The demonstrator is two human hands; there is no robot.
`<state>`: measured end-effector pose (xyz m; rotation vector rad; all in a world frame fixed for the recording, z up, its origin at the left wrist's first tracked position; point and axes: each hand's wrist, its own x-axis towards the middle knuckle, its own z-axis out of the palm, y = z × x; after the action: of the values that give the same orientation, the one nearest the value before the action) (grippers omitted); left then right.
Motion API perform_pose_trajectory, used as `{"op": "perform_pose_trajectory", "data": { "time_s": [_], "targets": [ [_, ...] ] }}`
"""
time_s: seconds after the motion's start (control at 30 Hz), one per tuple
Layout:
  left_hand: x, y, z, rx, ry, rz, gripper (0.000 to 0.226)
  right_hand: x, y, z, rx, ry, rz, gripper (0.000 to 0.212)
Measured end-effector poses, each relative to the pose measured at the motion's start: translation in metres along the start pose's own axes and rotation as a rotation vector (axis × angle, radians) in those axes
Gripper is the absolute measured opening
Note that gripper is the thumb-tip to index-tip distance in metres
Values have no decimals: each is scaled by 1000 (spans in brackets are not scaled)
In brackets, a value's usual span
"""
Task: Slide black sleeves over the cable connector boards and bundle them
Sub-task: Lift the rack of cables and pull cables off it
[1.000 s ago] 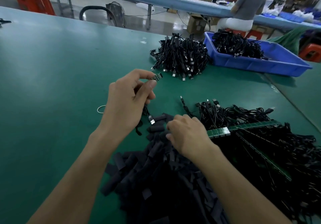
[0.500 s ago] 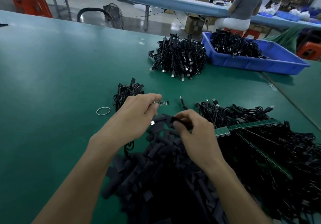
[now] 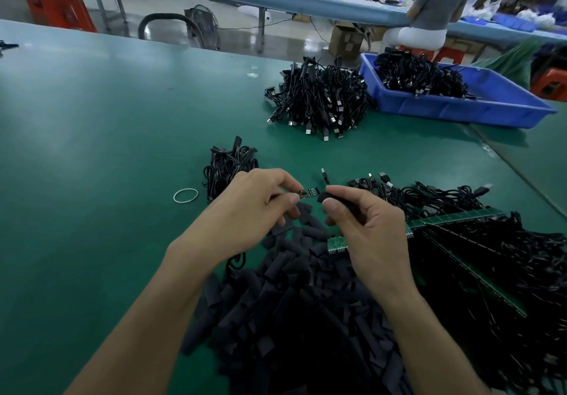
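My left hand point(image 3: 256, 207) pinches a small connector board point(image 3: 310, 192) on the end of a black cable, its free end pointing right. My right hand point(image 3: 365, 219) pinches a black sleeve point(image 3: 329, 196) between thumb and fingers, its open end just right of the board, almost touching. Below both hands lies a heap of loose black sleeves point(image 3: 300, 296). A pile of black cables with green board strips point(image 3: 454, 219) spreads to the right. A small cable bundle point(image 3: 227, 167) lies just beyond my left hand.
A rubber band point(image 3: 185, 195) lies on the green table point(image 3: 92, 149) left of the hands. A big pile of finished cables point(image 3: 319, 97) sits further back, beside a blue bin point(image 3: 460, 106) of cables. A person sits at another bench behind.
My right hand picked a sleeve from the heap and raised it to the board. My left hand came down and brought the board level with the sleeve's mouth.
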<state>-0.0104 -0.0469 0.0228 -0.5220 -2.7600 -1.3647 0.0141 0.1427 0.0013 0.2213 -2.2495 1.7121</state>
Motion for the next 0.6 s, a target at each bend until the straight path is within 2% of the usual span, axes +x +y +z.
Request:
{"op": "perform_pose_trajectory", "data": {
  "time_s": [0.27,0.6],
  "targets": [
    [0,1,2,-39,-17,27,13,0,2,-1,-1,58,4,13],
    [0,0,4,-106,-51,47,18,-1,0,-1,-21,60,2,21]
  ]
}}
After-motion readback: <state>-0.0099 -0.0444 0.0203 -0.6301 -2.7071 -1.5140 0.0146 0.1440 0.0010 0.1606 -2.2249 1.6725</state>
